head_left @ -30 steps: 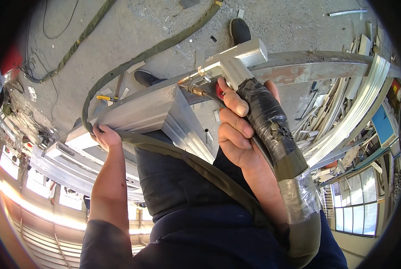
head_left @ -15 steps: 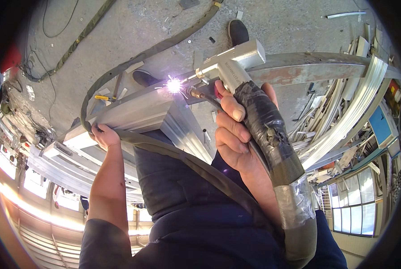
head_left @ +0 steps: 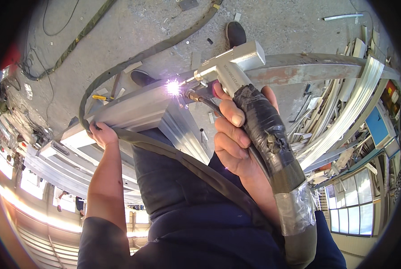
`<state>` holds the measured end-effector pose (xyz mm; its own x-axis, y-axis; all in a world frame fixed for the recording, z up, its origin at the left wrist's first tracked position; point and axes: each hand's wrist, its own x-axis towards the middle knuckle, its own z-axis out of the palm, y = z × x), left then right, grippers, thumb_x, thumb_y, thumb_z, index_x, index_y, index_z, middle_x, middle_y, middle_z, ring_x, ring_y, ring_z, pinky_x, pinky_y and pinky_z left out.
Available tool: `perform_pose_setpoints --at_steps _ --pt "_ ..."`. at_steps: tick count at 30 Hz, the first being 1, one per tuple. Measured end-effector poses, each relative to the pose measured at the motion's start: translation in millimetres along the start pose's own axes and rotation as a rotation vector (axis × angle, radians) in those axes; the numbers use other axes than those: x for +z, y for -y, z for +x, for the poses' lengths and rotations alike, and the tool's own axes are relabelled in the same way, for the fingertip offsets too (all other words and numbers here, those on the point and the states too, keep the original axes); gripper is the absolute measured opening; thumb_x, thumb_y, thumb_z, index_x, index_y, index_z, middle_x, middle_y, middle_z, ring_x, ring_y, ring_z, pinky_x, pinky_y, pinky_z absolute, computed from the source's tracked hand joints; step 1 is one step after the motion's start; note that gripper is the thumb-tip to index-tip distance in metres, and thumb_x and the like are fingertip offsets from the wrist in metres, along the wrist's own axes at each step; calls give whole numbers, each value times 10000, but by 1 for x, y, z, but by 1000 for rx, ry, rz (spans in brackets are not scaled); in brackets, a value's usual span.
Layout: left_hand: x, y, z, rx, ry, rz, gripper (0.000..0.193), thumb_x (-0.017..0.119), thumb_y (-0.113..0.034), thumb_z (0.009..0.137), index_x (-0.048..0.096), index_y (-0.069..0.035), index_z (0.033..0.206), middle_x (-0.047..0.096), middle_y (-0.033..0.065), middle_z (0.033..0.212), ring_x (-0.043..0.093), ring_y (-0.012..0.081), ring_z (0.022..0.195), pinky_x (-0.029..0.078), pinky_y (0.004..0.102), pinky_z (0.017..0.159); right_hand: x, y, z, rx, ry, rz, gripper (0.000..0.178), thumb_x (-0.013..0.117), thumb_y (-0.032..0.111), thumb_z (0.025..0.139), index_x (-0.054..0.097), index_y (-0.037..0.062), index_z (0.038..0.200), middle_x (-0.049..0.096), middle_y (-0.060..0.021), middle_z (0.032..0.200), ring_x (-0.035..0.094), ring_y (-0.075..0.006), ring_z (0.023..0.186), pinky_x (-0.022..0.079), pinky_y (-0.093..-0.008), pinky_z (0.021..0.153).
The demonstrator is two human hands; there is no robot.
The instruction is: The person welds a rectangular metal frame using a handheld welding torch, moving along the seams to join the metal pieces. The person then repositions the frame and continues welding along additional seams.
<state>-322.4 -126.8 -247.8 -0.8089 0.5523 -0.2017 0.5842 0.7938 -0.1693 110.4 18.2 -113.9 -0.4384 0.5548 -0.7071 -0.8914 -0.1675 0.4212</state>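
While the right hand [head_left: 236, 143] clenches the tape-wrapped welding gun [head_left: 236, 71] at frame centre, its tip sparks on the aluminium frame [head_left: 133, 110]. The left hand [head_left: 102, 133], fingers curled, grips the frame's lower-left edge above a littered concrete floor [head_left: 281, 22]

Dark navy sleeves pushed up past both forearms, dark trousers, black shoes [head_left: 235, 32]; 2 bare, ungloved hands.

Right hand [head_left: 236, 143] grips welding torch [head_left: 236, 71] sparking on metal beam [head_left: 133, 107]; left hand [head_left: 102, 133] steadies beam.
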Motion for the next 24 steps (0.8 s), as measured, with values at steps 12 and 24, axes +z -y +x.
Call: perform_pose_setpoints --at_steps 12,24 --pt "4 4 6 22 40 48 572 390 -435 981 495 -64 1403 436 295 1392 461 439 1283 426 512 1036 17 -9 -10 -1 -50 -34 725 433 497 1040 362 -110 1430 577 -127 879 547 -175 608 412 -289 455" --pt "-11 13 11 159 181 -62 937 804 -429 796 335 -22 1499 276 301 1505 324 430 1395 344 468 1137 20 -15 -17 7 4 -54 748 448 492 1034 331 -118 1451 589 -127 888 562 -175 616 419 -283 454"
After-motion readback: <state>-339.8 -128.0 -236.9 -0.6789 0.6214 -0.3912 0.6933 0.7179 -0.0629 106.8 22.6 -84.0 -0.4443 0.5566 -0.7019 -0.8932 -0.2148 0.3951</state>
